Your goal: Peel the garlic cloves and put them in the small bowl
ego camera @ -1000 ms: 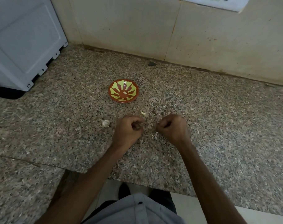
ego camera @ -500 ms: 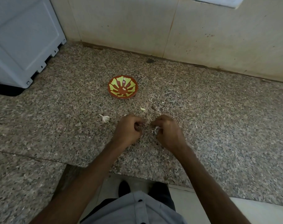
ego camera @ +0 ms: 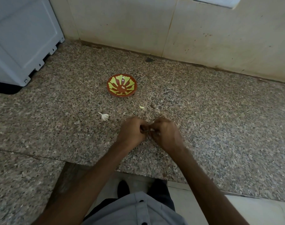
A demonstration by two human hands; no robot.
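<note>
My left hand (ego camera: 132,131) and right hand (ego camera: 167,133) meet with curled fingers, both pinching one garlic clove (ego camera: 152,130), I think to pull its skin; the bowl (ego camera: 135,88) stands farther.

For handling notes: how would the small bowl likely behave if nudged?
The small bowl looks shallow and wide, so it probably slides on the granite counter rather than tipping. Its glossy surface suggests slippery, possibly breakable.

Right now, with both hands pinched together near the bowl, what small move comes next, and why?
Probably peel the skin away with the right hand while the left hand steadies the small pale garlic clove: both pinch it, only a sliver shows, and it is not yet in the red-and-green patterned bowl.
</note>
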